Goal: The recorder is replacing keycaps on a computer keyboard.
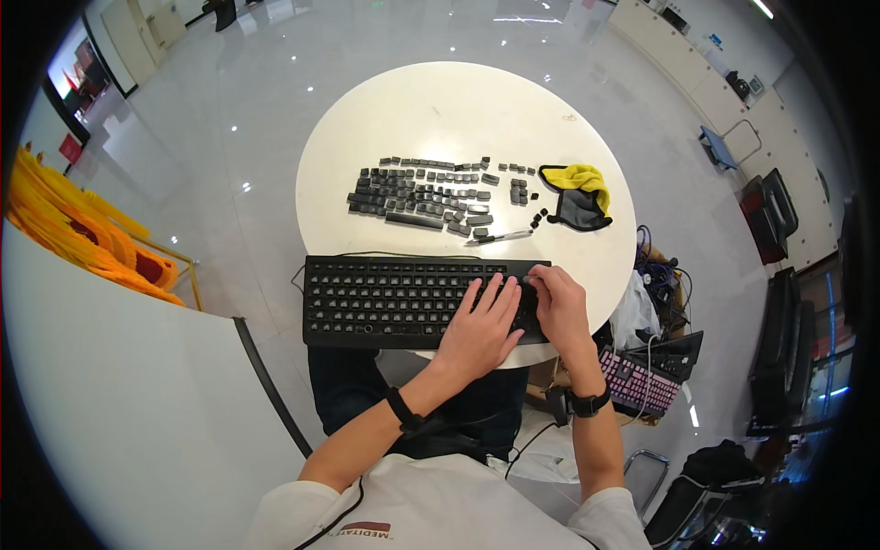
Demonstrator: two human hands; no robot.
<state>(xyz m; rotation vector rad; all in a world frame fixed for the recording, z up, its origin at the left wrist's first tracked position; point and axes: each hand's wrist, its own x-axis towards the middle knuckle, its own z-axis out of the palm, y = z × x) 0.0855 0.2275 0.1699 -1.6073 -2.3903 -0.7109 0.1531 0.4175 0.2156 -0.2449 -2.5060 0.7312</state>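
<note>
A black keyboard [394, 295] lies along the near edge of the round white table. Most of its keys are off, leaving bare switches in rows. My left hand [481, 316] rests flat over its right half, fingers stretched and slightly apart. At the upper right corner of the keyboard my right hand [561, 302] pinches a small dark keycap [531, 280], partly hidden by the fingertips. Beyond the keyboard, loose dark keycaps [417, 194] are laid out in rows much like a keyboard layout. A pen [498, 237] lies between them and the keyboard.
A yellow and grey cloth [581, 197] lies at the table's right. A cable runs behind the keyboard. Low on the right stand a pink keyboard [637, 383], a white plastic bag [634, 312] and tangled cables [662, 275]. A white panel [137, 394] with orange fabric rises at left.
</note>
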